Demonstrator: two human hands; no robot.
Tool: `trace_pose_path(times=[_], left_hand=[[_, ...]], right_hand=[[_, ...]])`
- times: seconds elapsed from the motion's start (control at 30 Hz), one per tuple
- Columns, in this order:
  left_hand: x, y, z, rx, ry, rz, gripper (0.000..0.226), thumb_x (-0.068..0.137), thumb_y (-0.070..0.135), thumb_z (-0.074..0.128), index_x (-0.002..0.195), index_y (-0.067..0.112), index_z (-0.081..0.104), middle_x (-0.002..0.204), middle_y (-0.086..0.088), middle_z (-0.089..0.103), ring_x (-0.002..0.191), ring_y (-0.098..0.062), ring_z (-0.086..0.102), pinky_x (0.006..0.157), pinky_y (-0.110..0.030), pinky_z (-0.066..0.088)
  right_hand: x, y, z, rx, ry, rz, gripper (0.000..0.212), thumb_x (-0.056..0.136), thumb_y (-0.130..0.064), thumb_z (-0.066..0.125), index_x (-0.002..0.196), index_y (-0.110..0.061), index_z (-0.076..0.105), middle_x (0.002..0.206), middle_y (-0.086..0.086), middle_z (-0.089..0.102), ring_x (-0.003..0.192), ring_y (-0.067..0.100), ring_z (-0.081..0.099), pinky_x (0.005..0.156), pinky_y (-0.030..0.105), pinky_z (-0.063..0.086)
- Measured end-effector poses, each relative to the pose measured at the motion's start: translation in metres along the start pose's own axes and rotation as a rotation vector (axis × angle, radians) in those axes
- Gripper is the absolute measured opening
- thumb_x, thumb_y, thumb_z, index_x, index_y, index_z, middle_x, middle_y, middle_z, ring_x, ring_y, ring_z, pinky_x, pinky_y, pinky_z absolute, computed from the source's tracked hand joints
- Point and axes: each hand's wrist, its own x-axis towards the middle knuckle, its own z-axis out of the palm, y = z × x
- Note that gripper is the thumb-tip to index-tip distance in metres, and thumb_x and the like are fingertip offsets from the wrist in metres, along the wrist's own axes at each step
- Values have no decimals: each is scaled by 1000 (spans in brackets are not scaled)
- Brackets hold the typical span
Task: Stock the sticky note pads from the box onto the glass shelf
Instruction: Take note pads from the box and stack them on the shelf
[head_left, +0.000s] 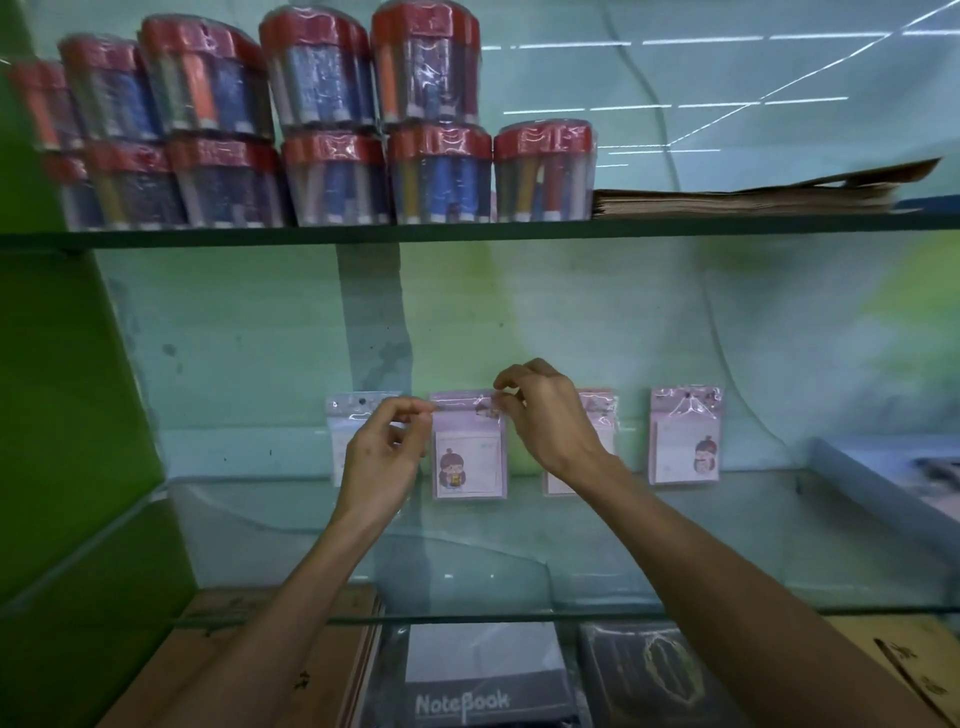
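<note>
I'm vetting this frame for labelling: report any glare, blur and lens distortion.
Head view: streaks of ceiling-light glare cross the back wall upper right; the marker tubs on the upper shelf look soft and bowed by the wide lens; both hands and the sticky note pad read fairly clearly.

The hands (384, 447) hide most of two sticky note pads (597, 415).

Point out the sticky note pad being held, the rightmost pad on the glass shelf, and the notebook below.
held sticky note pad (470, 467), head view, on its printed front.
rightmost pad (685, 441), head view, on its front face.
notebook (462, 702), head view, on its lettered cover.
</note>
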Motion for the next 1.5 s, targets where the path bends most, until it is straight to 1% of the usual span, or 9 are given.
trace_pose_path(times=[0.17,0.3,0.4,0.73,0.93,1.07,1.2,1.33,1.5], left_hand=[[-6,11,41,-109,-123,-12,11,96,11,57,96,19,64,81,-1,64,55,-8,57,49,-25,49],[-8,20,91,-134,-232,30,14,95,8,57,94,19,65,82,1,64,57,-9,58,55,-23,49],[-14,31,134,-172,-328,34,15,94,7,58,94,20,65,81,1,63,56,-9,59,55,-23,48],[-49,72,277,-284,-583,41,11,94,10,59,92,18,66,74,-2,63,58,-13,58,58,-31,49],[-70,88,346,-153,-692,130,17,92,17,62,87,33,65,80,8,67,63,-6,61,65,-27,51],[-83,96,369,-77,-759,201,13,93,17,59,95,28,65,99,7,64,75,-4,59,68,-13,47],[-89,96,380,18,-798,295,10,93,19,61,101,22,66,105,2,59,88,-7,59,83,-18,46],[-87,95,382,22,-789,285,11,92,17,62,95,25,68,104,4,60,90,-9,59,83,-19,46],[-82,96,377,-27,-773,157,11,93,19,60,99,25,67,104,9,63,82,-1,58,71,-5,43]], right_hand=[[-20,27,-46,-44,70,-27,13,90,-14,61,99,-12,71,96,8,69,79,21,63,77,25,47],[-47,61,-88,-84,94,26,9,89,-14,62,94,-13,70,88,2,70,77,15,61,71,17,40],[-67,92,-121,-128,112,100,9,89,-17,62,94,-17,70,88,-3,70,77,10,61,73,19,45],[-138,179,-232,-262,85,358,9,88,-16,64,92,-14,72,87,0,74,81,16,66,69,16,39],[-167,225,-282,-417,-71,497,28,91,-16,57,117,-17,66,118,4,69,106,20,62,84,25,43],[-169,243,-309,-563,-398,600,55,89,-29,62,141,-23,45,146,4,46,130,26,46,103,36,38],[-167,256,-314,-724,-574,598,37,90,-34,58,124,-19,58,126,8,61,113,30,56,95,42,46],[-171,261,-311,-882,-496,414,23,96,-27,42,101,-25,65,109,5,67,97,30,62,80,38,49],[-162,257,-312,-688,-205,375,23,100,-25,39,108,-20,60,104,12,68,93,38,60,64,38,43]])
